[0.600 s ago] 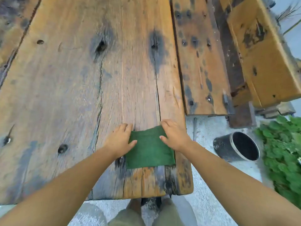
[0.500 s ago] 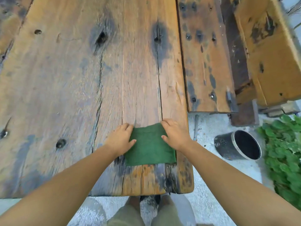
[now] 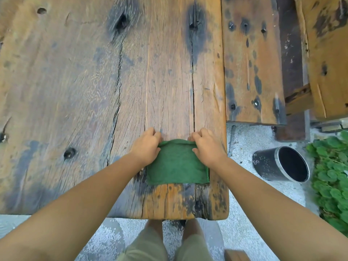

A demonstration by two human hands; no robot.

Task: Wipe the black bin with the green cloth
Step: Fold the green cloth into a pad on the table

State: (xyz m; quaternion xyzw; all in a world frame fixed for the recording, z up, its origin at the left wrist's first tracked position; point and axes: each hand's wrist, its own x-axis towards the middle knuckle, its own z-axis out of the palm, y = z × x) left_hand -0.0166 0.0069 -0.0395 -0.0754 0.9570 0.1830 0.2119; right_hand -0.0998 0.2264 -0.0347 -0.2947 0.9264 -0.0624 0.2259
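Observation:
A folded green cloth lies near the front right corner of a weathered wooden table. My left hand pinches its far left corner and my right hand pinches its far right corner, and the far edge is lifted slightly off the wood. The black bin, a dark cylinder with a silvery rim, lies tipped on the gravel floor to the right of the table, its open mouth facing right and toward me. Neither hand is near it.
A wooden bench runs along the table's right side, with more timber beyond it. Green leafy plants grow just right of the bin. My legs stand at the table's front edge on gravel.
Both hands went from lying flat on the cloth's sides to curling their fingers over its far corners, raising that edge. The view shifted slightly.

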